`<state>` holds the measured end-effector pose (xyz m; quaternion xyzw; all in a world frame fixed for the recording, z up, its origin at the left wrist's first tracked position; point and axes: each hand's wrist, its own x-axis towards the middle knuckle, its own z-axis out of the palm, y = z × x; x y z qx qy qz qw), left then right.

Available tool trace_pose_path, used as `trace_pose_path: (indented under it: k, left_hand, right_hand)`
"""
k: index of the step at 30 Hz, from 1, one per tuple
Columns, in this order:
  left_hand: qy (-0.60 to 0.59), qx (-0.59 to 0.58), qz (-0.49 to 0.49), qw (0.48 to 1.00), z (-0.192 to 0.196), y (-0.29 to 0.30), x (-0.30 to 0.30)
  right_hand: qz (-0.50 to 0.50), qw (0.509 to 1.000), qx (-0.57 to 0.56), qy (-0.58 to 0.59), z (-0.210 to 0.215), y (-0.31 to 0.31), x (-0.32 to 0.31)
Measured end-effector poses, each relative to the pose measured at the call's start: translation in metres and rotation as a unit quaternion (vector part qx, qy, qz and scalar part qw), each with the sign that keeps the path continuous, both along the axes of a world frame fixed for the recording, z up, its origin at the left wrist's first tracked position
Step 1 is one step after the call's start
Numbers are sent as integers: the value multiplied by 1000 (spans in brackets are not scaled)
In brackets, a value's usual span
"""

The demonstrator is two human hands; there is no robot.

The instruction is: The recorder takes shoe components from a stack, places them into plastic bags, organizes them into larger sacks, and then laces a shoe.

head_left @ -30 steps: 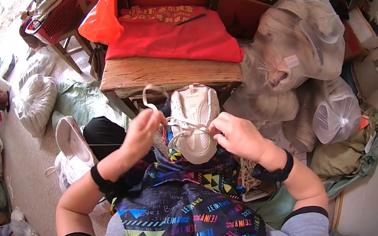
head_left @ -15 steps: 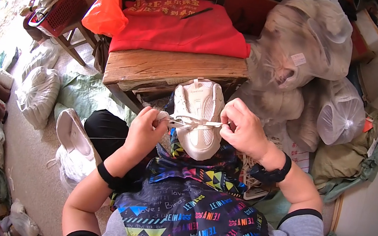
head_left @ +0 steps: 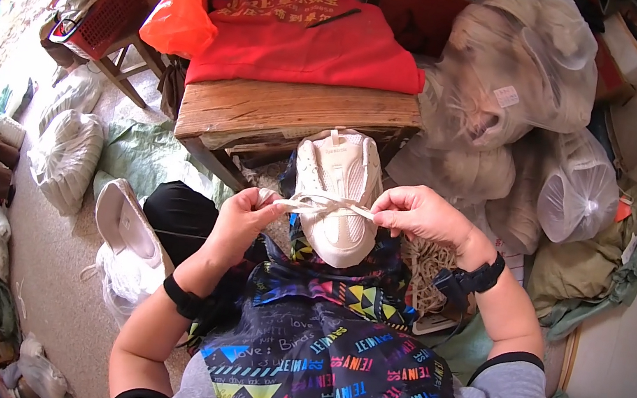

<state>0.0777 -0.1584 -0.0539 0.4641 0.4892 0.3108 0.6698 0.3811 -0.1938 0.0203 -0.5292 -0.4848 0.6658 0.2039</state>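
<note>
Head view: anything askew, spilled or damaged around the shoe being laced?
Nothing stands out. The white shoe rests upright on the patterned apron, and the left hand and right hand pull its lace taut across it. A second white shoe lies on the floor at the left, among bags.

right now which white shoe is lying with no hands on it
The white shoe on the floor left of the lap; the laced shoe sits on the lap, its lace pulled by both hands.
</note>
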Motion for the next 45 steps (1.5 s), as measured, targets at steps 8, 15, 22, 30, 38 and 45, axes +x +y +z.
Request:
trace_pose_path:
  k: [8, 15, 22, 30, 38, 45]
  left_hand:
    - [-37, -112, -25, 993, 31, 1, 0]
    - [-469, -345, -74, 809, 20, -6, 9]
    - [-311, -373, 29, 874, 15, 2, 0]
    - [-349, -142, -43, 925, 91, 46, 12]
    - [-445, -23, -187, 875, 231, 109, 28]
    - [-396, 90, -183, 895, 297, 157, -43]
  right_hand:
    - [16, 1000, -7, 2, 3, 0, 8]
    - [72, 995, -20, 73, -1, 6, 34]
    - [-11, 999, 43, 16, 10, -1, 36]
    - [145, 804, 559, -139, 3, -35, -37]
    - [215, 795, 527, -211, -17, -49, -43]
    - [222, 801, 523, -190, -15, -42, -38]
